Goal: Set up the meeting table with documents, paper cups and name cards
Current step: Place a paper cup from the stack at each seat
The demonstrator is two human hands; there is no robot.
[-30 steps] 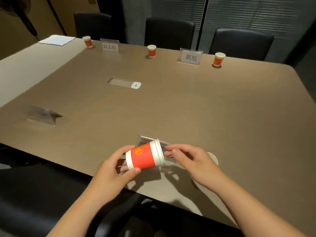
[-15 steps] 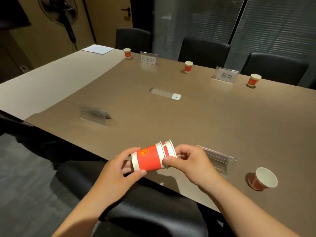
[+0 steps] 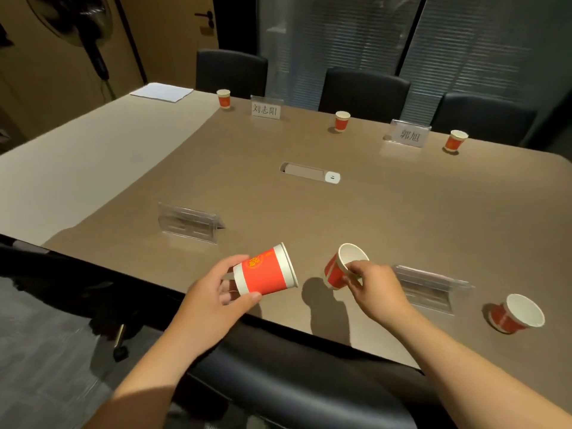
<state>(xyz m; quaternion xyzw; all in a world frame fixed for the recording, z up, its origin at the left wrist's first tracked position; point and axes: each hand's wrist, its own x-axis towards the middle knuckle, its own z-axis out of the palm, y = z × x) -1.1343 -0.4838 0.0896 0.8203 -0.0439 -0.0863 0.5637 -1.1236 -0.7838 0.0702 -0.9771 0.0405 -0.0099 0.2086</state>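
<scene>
My left hand (image 3: 213, 292) grips a stack of red paper cups (image 3: 266, 269), held sideways above the near table edge. A single red paper cup (image 3: 339, 267) hangs tilted by its rim from my right hand (image 3: 373, 287), just above the brown table (image 3: 402, 205). Another red cup (image 3: 515, 314) stands at the near right. Two clear name card holders, one near left (image 3: 188, 222) and one near right (image 3: 428, 286), face away from me. Across the table stand three red cups (image 3: 342, 120) and two printed name cards (image 3: 266, 109). A white document (image 3: 161, 92) lies at the far left corner.
A power socket panel (image 3: 311, 172) is set into the table's middle. Dark chairs (image 3: 365, 88) line the far side, and a black chair back (image 3: 294, 376) sits below my arms. A standing fan (image 3: 83, 23) is at the back left.
My right hand has pulled one cup off the stack and carried it to the right. The view has shifted, so the near left holder and right cup sit more centrally.
</scene>
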